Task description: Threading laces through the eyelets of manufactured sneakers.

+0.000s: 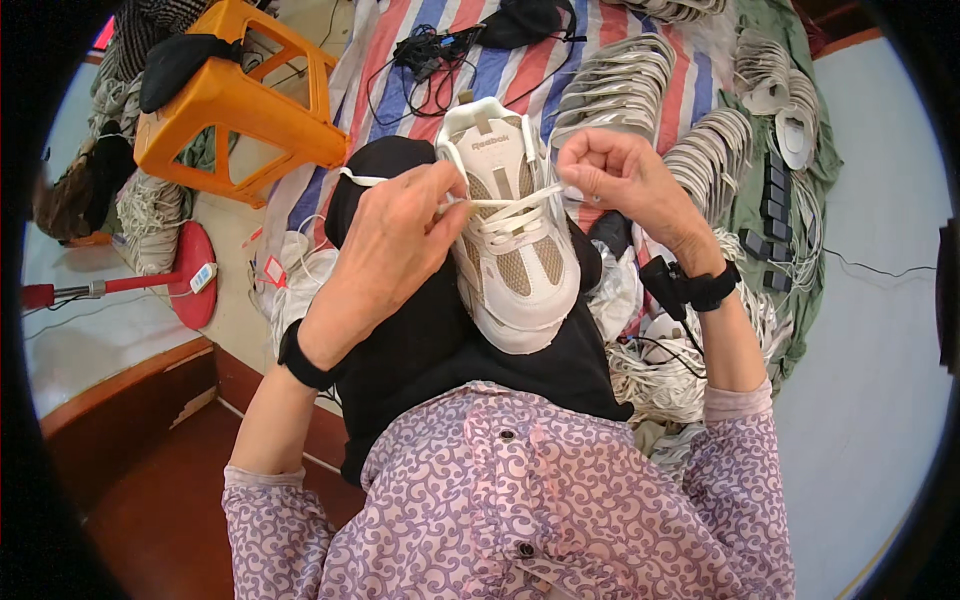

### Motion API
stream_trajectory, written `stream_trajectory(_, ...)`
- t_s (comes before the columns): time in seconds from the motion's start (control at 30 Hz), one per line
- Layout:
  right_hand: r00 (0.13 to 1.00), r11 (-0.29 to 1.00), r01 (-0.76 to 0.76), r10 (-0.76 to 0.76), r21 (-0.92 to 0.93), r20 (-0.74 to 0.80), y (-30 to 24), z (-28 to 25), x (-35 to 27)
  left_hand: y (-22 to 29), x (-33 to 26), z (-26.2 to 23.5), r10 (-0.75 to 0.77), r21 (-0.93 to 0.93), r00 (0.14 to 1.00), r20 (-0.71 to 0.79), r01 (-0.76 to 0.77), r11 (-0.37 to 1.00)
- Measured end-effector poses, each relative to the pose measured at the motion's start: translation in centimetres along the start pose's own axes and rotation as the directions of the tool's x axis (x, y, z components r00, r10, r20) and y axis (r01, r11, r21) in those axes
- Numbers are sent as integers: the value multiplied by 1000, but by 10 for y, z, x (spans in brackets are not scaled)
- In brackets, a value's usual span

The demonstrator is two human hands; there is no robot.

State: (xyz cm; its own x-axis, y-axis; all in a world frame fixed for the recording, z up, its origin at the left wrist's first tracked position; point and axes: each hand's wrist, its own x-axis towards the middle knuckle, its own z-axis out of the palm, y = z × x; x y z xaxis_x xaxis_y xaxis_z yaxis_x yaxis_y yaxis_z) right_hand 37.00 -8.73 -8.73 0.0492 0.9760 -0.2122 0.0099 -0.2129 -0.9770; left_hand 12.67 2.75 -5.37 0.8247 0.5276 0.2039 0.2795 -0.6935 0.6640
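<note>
A white and beige sneaker upper (515, 265) lies on my lap, its toe toward me and its tongue pointing away. White shoelace (515, 212) crosses its lower eyelets. At the shoe's left edge my left hand (400, 225) pinches one end of the lace between thumb and fingers; a loose tail sticks out behind the hand. On the other side my right hand (630, 180) has its fingers curled and pinches the lace where it leaves the eyelets. Between the two hands the lace runs across the shoe's throat. Black bands circle both wrists.
An orange plastic stool (230, 100) with a black cap stands at the far left. Stacked shoe uppers (615, 85) lie on the striped sheet (400, 20) at the back right. Bundles of white laces (650, 385) lie beside my right leg. Black cables (430, 55) sit at the back.
</note>
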Motion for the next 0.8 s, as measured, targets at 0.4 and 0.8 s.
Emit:
stream_trajectory(0.4, 988, 918, 85, -27, 388, -151, 35, -18, 23, -6, -37, -28, -214, 23, 976, 49, 213, 977)
stream_trajectory(0.8, 991, 893, 76, -20, -443, 131, 64, -91, -35, -98, -129, -202, -567, -968, 815, 119, -31, -248)
